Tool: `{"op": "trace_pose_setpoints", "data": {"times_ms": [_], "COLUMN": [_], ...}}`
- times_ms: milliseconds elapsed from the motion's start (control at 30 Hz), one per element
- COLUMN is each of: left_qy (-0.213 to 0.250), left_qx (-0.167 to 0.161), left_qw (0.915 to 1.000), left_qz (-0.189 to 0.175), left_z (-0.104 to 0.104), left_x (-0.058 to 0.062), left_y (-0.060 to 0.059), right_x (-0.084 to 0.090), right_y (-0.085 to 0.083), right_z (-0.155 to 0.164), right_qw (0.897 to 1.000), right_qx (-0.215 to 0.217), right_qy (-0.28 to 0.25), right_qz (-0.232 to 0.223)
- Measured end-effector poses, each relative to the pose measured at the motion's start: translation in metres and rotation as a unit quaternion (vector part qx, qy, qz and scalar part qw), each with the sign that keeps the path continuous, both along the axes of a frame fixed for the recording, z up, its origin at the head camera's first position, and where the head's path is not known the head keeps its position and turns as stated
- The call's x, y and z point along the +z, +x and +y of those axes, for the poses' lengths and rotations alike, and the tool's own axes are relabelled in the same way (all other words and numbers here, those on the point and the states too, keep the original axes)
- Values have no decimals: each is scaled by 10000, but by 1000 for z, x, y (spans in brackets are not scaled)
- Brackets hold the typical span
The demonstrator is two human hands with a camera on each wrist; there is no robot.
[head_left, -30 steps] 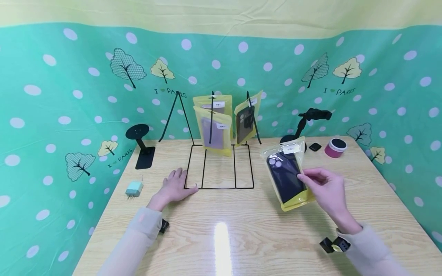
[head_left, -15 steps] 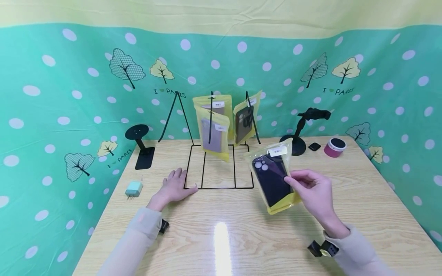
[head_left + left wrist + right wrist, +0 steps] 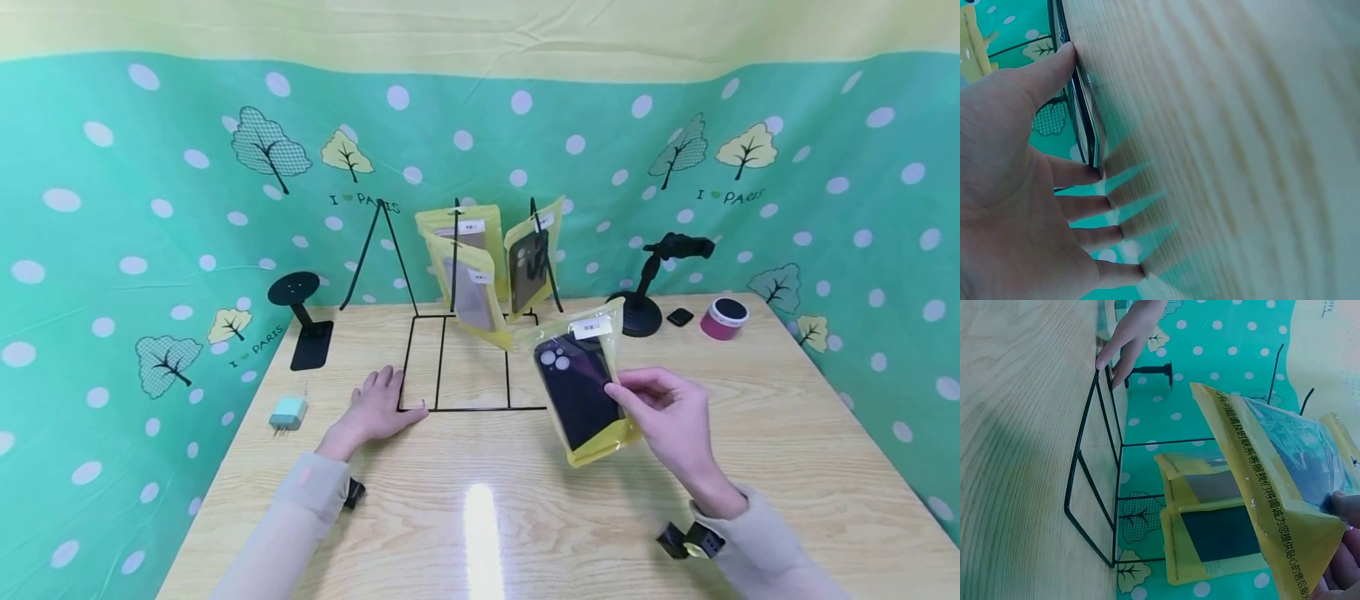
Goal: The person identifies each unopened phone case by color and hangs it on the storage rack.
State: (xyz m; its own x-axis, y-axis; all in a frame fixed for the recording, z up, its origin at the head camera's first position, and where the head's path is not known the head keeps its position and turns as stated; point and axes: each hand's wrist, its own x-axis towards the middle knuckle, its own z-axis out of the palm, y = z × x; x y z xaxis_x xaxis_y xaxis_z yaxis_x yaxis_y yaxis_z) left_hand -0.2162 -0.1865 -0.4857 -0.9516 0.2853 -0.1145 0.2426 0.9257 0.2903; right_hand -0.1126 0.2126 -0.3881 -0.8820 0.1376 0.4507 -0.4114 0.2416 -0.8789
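My right hand (image 3: 672, 421) pinches the right edge of a phone case in a clear and yellow pouch (image 3: 579, 392), tilted above the table in front of a black wire display rack (image 3: 472, 409). In the right wrist view, the back of this yellow pouch (image 3: 1266, 500) shows printed lettering. My left hand (image 3: 372, 408) rests with spread fingers at the rack's front left corner, its thumb (image 3: 1054, 69) against the wire. From the rack's middle hook hang two pouched cases, a front pouch (image 3: 471, 292) and one behind it. A pouched dark case (image 3: 529, 262) hangs from the right hook.
On the left are a black stand (image 3: 311, 343) and a pale green charger plug (image 3: 288, 412). A black phone holder (image 3: 641, 312), a small black square item (image 3: 680, 317) and a pink round tub (image 3: 724, 320) stand at the back right. Patterned green cloth (image 3: 585, 183) hangs behind.
My right hand has carried the pouched phone case left, to the rack's front right corner. The front pouch on the middle hook has swung, its lower end shifting right. The left hand stays put.
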Motion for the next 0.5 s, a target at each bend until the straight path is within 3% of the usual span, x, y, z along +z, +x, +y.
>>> {"op": "trace_pose_setpoints", "data": {"times_ms": [267, 500], "left_qy": [-9, 58], "left_qx": [36, 62], "left_qw": [10000, 9999], "left_qz": [22, 135], "left_z": [0, 2], "left_x": [-1, -1], "left_y": [0, 1], "right_x": [23, 25], "right_y": [6, 3], "right_z": [-15, -18], "right_qw": [9999, 9999], "right_qx": [-4, 116], "right_qy": [120, 103], "right_qz": [-4, -26]}}
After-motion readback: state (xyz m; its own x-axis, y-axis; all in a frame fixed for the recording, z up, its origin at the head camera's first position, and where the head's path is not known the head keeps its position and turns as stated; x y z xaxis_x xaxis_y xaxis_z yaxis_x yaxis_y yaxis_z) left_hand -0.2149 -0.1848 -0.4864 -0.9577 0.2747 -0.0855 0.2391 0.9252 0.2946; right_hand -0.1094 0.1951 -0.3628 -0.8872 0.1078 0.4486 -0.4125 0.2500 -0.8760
